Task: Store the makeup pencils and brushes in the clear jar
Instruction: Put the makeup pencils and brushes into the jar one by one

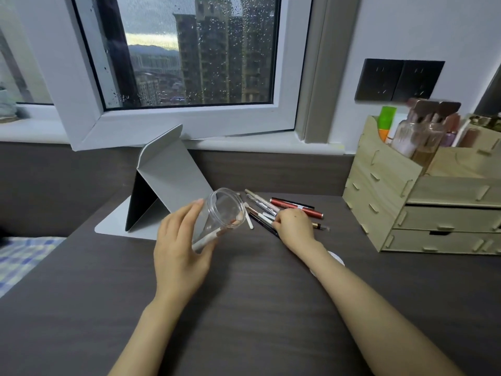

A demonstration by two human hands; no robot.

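Observation:
My left hand (180, 248) grips the clear jar (221, 213), tilted with its open mouth facing right and away from me. One white-handled brush (207, 239) lies inside it. A heap of makeup pencils and brushes (264, 208) lies on the dark table just right of the jar's mouth, with a red pencil (295, 207) at the far side. My right hand (294, 225) rests on the heap, fingers curled around the near pencils; how many it holds is hidden.
A grey folding stand (165, 183) is propped behind the jar at the left. A wooden drawer organiser (423, 196) with bottles stands at the right. A white round object (336, 259) peeks from under my right forearm. The window sill runs along the back.

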